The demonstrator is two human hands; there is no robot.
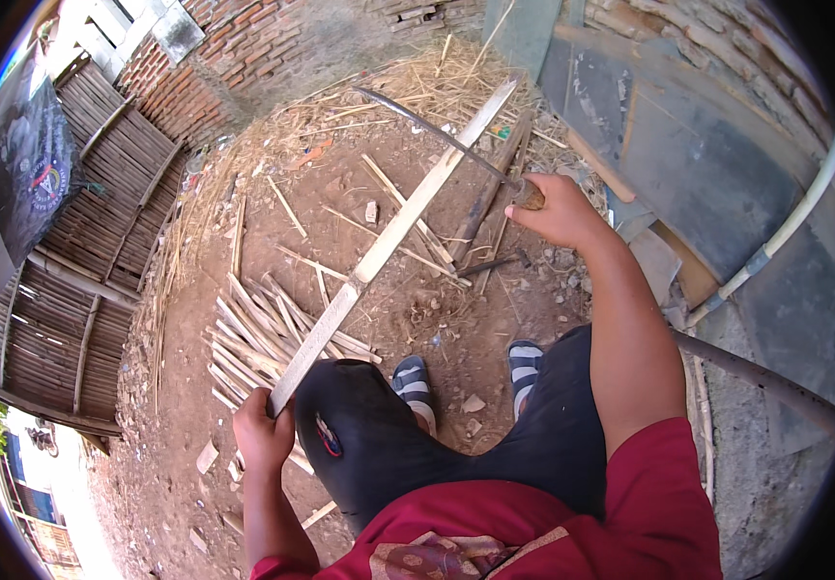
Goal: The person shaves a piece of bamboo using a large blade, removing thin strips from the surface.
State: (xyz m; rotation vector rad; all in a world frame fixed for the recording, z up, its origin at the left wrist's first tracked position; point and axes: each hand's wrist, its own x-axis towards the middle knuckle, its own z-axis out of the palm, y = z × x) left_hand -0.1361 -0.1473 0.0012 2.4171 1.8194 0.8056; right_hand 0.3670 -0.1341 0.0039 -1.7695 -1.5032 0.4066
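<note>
My left hand (263, 430) is closed around the near end of a long, pale split bamboo strip (393, 237), beside my left knee. The strip slants away to the far right and has a dark node partway along. In my right hand (558, 213) is the brown handle of a long, dark machete (422, 124) with a curved tip. Its blade crosses the strip near the far end; whether it cuts into the bamboo I cannot tell. Below the strip lies a pile of split bamboo sticks (253, 333).
A dark tool like a hammer (495, 263) lies on the dirt ahead of my sandals (413, 382). Loose sticks and straw (427, 72) reach a brick wall (244, 43). Grey sheets (688, 174) and a pale pipe (775, 237) stand right; a bamboo panel (113, 164) stands left.
</note>
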